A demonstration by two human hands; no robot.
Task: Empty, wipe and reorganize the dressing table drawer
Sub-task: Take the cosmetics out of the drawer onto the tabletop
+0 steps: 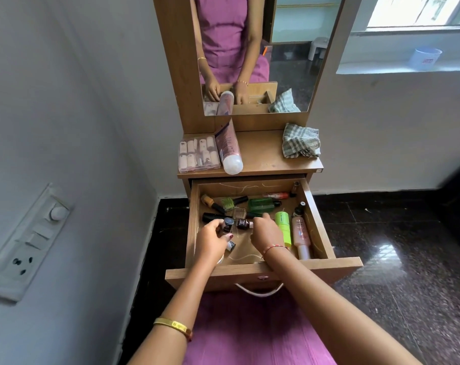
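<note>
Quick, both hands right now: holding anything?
Left hand: grips a small dark nail polish bottle.
Right hand: fingers curled over drawer items; grip cannot be told.

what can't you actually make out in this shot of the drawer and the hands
- Head view: what the right hand grips, if anything; its fingers curl away from the camera.
- Drawer floor near the front left: covered by the left hand, which holds a small dark bottle.
- Label text on the pink tube and the clear case: too small.
- Back of the drawer: hidden under the tabletop.

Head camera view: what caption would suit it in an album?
Both hands, left and right, lift small bottles from the open drawer.
</note>
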